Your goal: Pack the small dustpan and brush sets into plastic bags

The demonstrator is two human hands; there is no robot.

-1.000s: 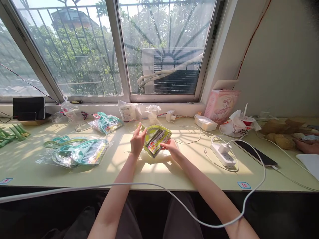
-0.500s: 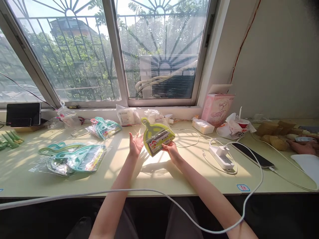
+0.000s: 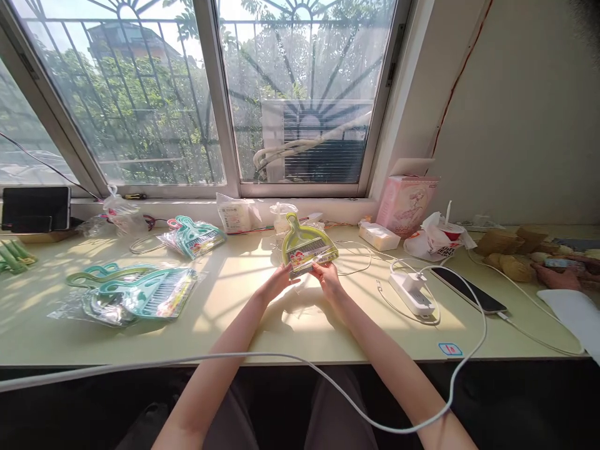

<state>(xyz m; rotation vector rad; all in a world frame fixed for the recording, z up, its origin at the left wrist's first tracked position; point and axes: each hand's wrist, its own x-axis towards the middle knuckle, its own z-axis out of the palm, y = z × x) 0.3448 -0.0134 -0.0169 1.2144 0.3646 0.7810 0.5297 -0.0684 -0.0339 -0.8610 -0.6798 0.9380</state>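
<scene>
A green mini dustpan and brush set [image 3: 307,242] is held up above the table, its handle pointing up and away from me. It has a printed label along its lower part. My right hand [image 3: 328,278] pinches the lower edge near the right. My left hand [image 3: 277,282] grips the lower left corner, thumb and fingers partly hidden by the set. To the left lies a pile of teal and green dustpan sets [image 3: 145,294] in clear plastic. Behind that pile is a smaller pile of teal and pink sets [image 3: 194,236].
A white power strip [image 3: 412,294] with a plug and a phone [image 3: 469,290] lie at right. A white cable [image 3: 262,355] crosses in front of my arms. Along the window stand a pink box [image 3: 407,203], a white bag [image 3: 234,214] and a black tablet [image 3: 36,209].
My left hand has come in from the open and taken hold of the dustpan set's lower left corner. The set has turned more upright and shifted slightly right.
</scene>
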